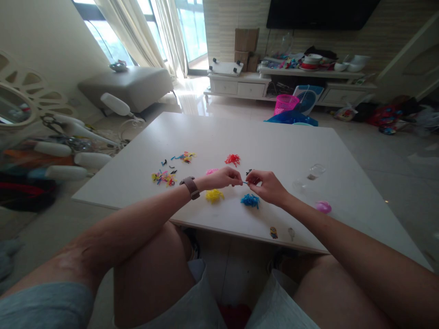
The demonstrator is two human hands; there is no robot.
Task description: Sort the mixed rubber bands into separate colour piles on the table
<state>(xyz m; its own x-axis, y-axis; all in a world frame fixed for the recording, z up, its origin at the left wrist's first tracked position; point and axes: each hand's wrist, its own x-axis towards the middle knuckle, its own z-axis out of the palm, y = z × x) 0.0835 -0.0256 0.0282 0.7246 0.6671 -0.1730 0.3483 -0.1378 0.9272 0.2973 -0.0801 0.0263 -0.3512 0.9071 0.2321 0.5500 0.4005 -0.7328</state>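
Observation:
My left hand point(229, 177), a brown watch point(190, 187) on its wrist, and my right hand point(265, 185) meet over the white table point(206, 132). Pinched between their fingertips is a small blue strip point(244, 183), its ends hidden by the fingers. Just below the right hand lies a pile of blue strips point(250, 200). Under the left wrist is a yellow pile point(214, 196), and a pink pile point(211, 171) shows partly behind that hand. A red pile point(232, 159) lies farther back. Some black pieces point(248, 172) peek out behind the right fingers.
Mixed coloured pieces lie in two heaps, one nearer point(163, 178) and one farther point(185, 157), at the left. To the right are a clear container point(316, 171) and a pink object point(323, 207). A minion figure point(273, 232) lies by the front edge.

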